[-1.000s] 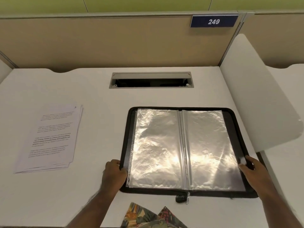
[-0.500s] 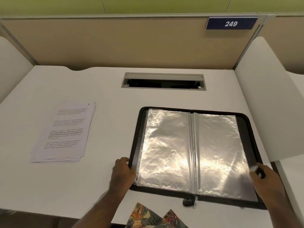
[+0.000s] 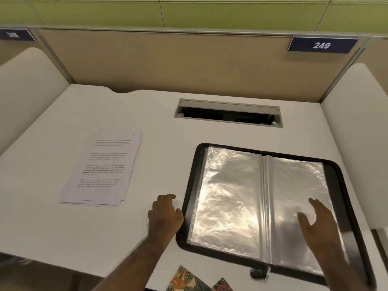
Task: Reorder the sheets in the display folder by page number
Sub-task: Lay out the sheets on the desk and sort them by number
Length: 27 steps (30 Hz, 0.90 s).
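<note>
With pockets looking empty, display folder [image 3: 262, 204] lies open at desk right; sheets [image 3: 102, 169] stacked well left, long axis running away. Left hand [image 3: 164, 215] nearer stack, fingers loosely curled, holding nothing. Right hand [image 3: 317, 221] spread flat over right pocket, gripping nothing.

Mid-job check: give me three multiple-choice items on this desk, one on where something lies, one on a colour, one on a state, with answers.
1. Where does the stack of printed sheets lie?
A. inside the sleeves
B. on the desk, left of the display folder
C. in the cable slot

2. What colour is the folder's border?
A. black
B. red
C. white

3. What is the folder's state?
A. zipped shut
B. standing upright
C. lying open, sleeves empty

Answers: 1 B, the sheets rest apart from the folder's left edge. 2 A, a dark zip rim frames the sleeves. 3 C, both clear pages show without paper.
</note>
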Available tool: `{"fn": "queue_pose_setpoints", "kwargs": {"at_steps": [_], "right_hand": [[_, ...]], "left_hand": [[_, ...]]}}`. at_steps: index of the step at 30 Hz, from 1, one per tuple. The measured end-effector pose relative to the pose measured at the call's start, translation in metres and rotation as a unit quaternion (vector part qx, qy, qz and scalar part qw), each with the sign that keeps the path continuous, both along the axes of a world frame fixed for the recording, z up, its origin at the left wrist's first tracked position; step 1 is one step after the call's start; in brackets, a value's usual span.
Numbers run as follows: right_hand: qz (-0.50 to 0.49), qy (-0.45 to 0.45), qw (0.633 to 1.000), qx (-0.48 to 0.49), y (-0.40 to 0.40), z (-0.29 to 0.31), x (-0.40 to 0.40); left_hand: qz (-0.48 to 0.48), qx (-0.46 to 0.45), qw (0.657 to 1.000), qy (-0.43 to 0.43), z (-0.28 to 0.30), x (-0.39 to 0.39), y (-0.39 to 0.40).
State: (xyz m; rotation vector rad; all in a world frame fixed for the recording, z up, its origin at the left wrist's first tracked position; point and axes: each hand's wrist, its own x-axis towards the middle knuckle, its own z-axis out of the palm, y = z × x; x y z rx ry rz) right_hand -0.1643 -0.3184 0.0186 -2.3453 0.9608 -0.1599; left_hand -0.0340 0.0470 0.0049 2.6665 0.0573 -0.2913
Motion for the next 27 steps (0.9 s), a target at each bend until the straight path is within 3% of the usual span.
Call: {"fn": "queue_pose_setpoints", "kwargs": {"at_steps": [10, 18, 27], "right_hand": [[0.105, -0.030, 0.994, 0.014, 0.136, -0.001, 0.095], [0.184, 0.003, 0.982, 0.047, 0.278, -0.004, 0.170], [0.284, 0.060, 0.952, 0.091, 0.392, -0.016, 0.227]], "left_hand": [[-0.043, 0.046, 0.996, -0.056, 0.003, 0.068, 0.076], [-0.021, 0.076, 0.995, -0.064, 0.002, 0.141, 0.167], [0.154, 0.026, 0.987, 0.023, 0.005, 0.213, 0.265]]}}
